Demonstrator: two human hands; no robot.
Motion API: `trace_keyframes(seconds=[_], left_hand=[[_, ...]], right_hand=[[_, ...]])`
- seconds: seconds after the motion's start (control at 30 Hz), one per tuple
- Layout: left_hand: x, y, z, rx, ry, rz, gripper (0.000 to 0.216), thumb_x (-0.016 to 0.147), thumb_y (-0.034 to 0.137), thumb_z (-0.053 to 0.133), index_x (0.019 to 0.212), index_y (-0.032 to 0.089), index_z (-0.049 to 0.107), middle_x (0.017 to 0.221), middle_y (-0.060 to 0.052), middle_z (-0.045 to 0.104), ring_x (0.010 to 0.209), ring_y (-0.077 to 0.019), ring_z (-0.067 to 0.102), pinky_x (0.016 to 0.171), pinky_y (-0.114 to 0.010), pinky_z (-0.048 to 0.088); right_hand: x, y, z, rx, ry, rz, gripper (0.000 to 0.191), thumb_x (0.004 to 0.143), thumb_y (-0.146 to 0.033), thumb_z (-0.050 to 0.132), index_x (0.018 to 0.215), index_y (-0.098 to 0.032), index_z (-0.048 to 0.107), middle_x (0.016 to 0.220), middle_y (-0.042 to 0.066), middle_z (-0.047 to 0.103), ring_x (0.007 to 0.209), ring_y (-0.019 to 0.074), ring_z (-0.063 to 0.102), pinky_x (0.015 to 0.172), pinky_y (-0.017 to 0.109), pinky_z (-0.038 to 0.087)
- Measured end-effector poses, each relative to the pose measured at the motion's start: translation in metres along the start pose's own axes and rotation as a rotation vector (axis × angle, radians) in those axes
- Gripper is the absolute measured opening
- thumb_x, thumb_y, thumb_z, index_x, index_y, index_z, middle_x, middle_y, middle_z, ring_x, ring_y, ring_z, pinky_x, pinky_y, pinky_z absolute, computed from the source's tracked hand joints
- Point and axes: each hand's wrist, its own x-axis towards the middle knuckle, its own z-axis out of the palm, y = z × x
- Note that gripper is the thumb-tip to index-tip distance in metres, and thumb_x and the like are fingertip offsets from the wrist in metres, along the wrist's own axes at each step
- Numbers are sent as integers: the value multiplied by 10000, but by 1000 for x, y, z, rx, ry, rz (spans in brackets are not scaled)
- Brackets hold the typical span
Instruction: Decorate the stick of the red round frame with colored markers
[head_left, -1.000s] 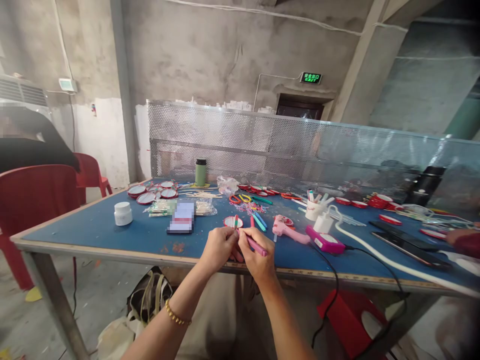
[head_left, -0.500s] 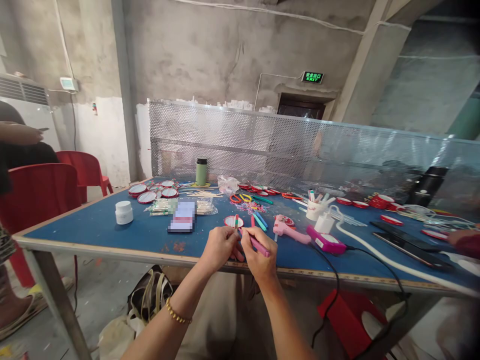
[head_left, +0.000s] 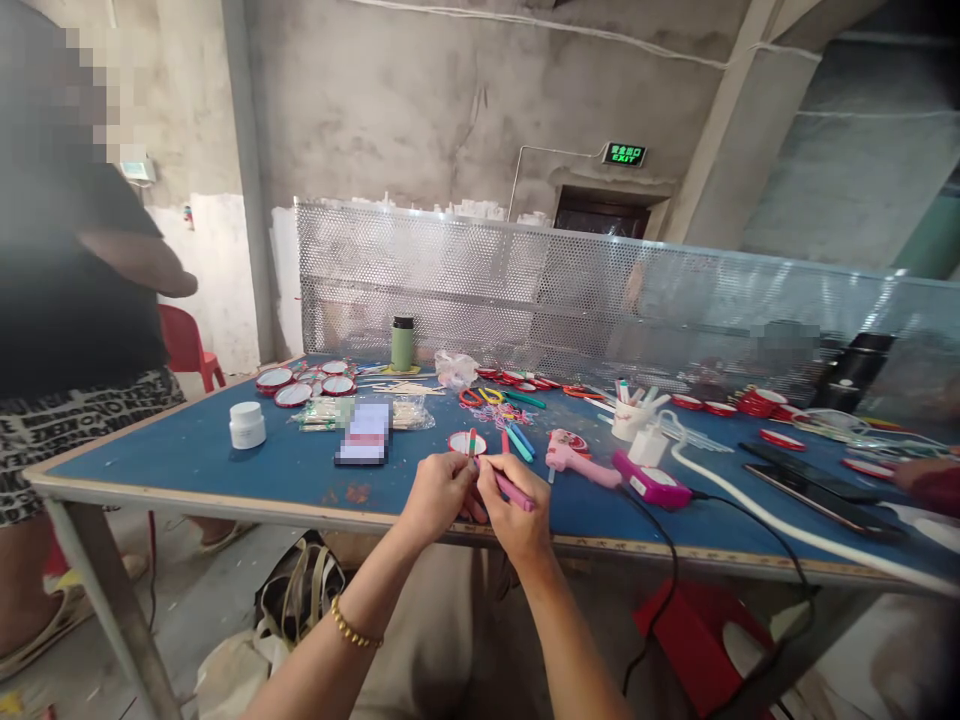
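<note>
The marker (head_left: 517, 492) is clamped mid-barrel in the grip of the right hand (head_left: 519, 522). The stick (head_left: 472, 442) is pinched by the left hand (head_left: 439, 492), at the 6 o'clock edge of the surface (head_left: 225, 460). Both are judged light and stiff.

White jar (head_left: 247, 425), green flask (head_left: 402, 344), pink glue gun (head_left: 577, 460) on blue table (head_left: 187, 455); person (head_left: 67, 300) standing left.

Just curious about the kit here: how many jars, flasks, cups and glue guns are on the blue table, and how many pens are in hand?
Jar: 1
Flasks: 2
Cup: 1
Glue gun: 1
Pen in right hand: 1
Total: 6
</note>
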Motion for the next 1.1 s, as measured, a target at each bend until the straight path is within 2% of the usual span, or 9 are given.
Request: trace_keyframes(seconds=[0.77, 1.1], left_hand=[[-1, 0, 1, -42, 17, -28, 310, 842, 432, 514, 645, 194, 533, 497, -6, 649, 443, -163, 654, 430, -219, 482], [1, -2, 1, 16, 37, 5, 289, 826, 374, 470, 598, 205, 523, 470, -2, 634, 442, -173, 649, 432, -238, 504]], right_hand=[[-1, 2, -1, -40, 45, 6, 175, 933, -195, 540, 801, -197, 656, 689, 23, 707, 585, 141, 661, 584, 238, 507], [1, -2, -2, 19, 5, -13, 166, 930, -185, 551, 807, -195, 663, 698, 21, 704, 606, 139, 667, 602, 229, 511]])
